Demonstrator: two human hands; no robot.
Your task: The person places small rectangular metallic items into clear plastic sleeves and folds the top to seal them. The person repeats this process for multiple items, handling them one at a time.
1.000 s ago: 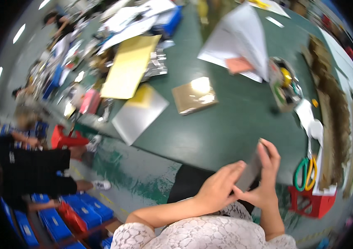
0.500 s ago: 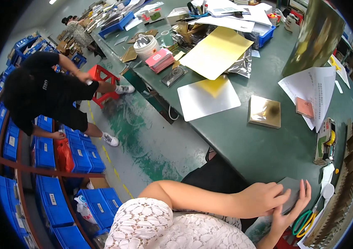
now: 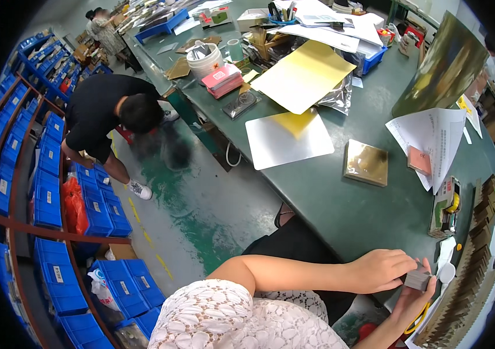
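At the table's near right corner, my two hands are together on a small grey stack of thin flat pieces [image 3: 417, 281], its layered edge showing. My right hand [image 3: 413, 299] grips it from below and the right side, with fingers and thumb around it. My left hand [image 3: 384, 270] reaches across from the left, its fingers bent against the stack's left and upper side. The stack's far side and some fingertips are hidden. A gold-coloured square block [image 3: 366, 163] lies farther up the green table [image 3: 317, 198].
White paper [image 3: 433, 139] with a small pink block [image 3: 419, 160], a tape measure [image 3: 454, 202] and a brown notched rack [image 3: 462, 279] lie on the right. Yellow and silver sheets [image 3: 288, 142] lie farther back. At left a co-worker [image 3: 111, 110] bends beside blue bins [image 3: 47, 198].
Between my hands, the grey piece's broad face has turned away and its layered edge shows now. Both hands have shifted slightly right. The co-worker has bent down toward the floor.
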